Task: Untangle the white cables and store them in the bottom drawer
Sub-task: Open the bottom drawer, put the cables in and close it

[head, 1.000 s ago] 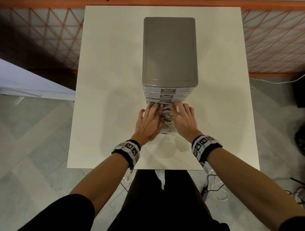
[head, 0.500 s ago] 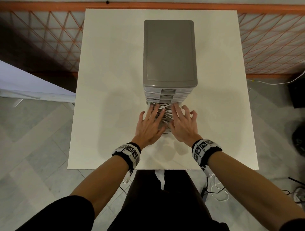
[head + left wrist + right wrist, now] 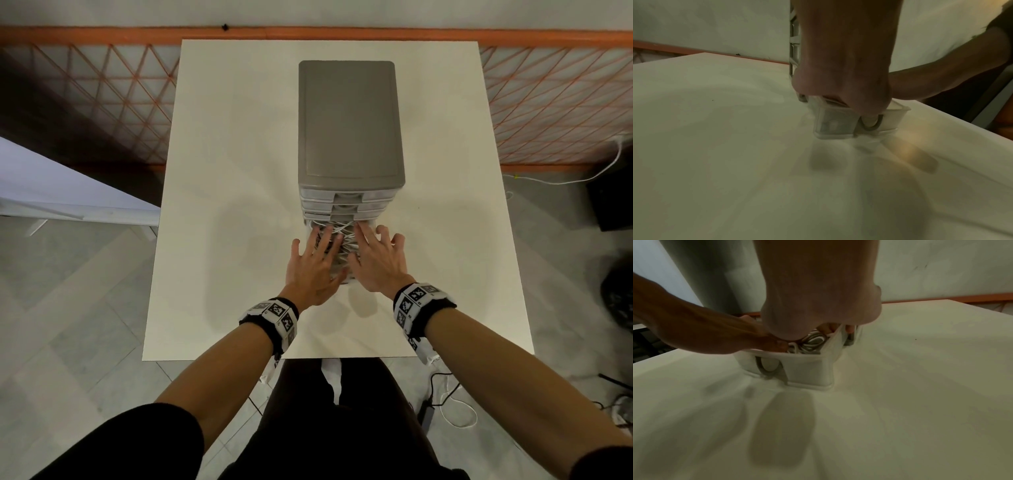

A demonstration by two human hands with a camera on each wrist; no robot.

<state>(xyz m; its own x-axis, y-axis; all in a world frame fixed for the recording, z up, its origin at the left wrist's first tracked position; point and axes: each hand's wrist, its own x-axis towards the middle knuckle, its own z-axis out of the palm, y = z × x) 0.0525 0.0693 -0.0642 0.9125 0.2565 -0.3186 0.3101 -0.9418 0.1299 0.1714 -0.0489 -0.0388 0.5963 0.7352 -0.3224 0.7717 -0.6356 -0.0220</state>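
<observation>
A grey drawer unit point(image 3: 349, 120) stands on the white table point(image 3: 222, 171). Its translucent bottom drawer point(image 3: 838, 126) point(image 3: 807, 368) is pulled out toward me. Coiled white cables point(image 3: 337, 231) point(image 3: 813, 340) lie inside it. My left hand point(image 3: 317, 257) and right hand point(image 3: 376, 253) lie side by side over the drawer with fingers spread and nearly straight, fingertips on the cables. The near part of the drawer is hidden under my palms. In both wrist views the palm covers most of the cables.
The three upper drawers point(image 3: 349, 202) are closed. An orange mesh fence point(image 3: 102, 102) runs behind the table. A white cord point(image 3: 582, 174) and a dark adapter with cable point(image 3: 442, 404) lie on the floor to the right. A white board point(image 3: 51, 192) sits at left.
Both hands have drawn back a little toward me and their fingers have spread wider. More of the white cables shows at the back of the drawer.
</observation>
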